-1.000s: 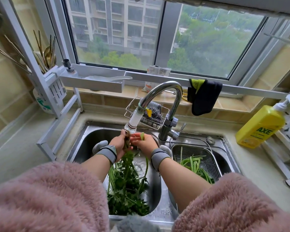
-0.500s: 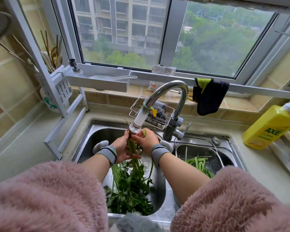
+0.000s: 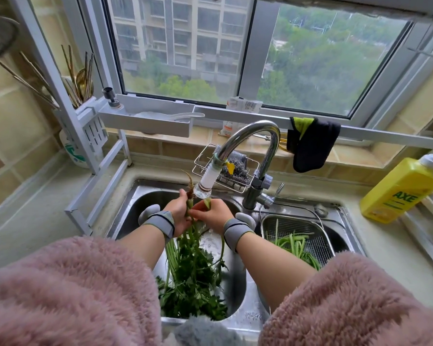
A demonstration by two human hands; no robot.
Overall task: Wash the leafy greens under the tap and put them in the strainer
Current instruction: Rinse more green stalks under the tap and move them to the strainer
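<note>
The leafy greens (image 3: pixel 193 265) hang root-end up in the left basin, thin green stems gathered just under the tap (image 3: pixel 248 136) nozzle, their brown roots poking above it and dark leaves spreading low in the basin. The wire-mesh strainer (image 3: pixel 318 236) sits in the right basin, holding long green stalks.

The tap (image 3: pixel 250 138) arches over the sink's (image 3: pixel 238 318) back rim, its nozzle just above both hands; the strainer (image 3: pixel 320 242) fills the right basin; the soap bottle (image 3: pixel 398 193) crowds the worktop's right edge.
</note>
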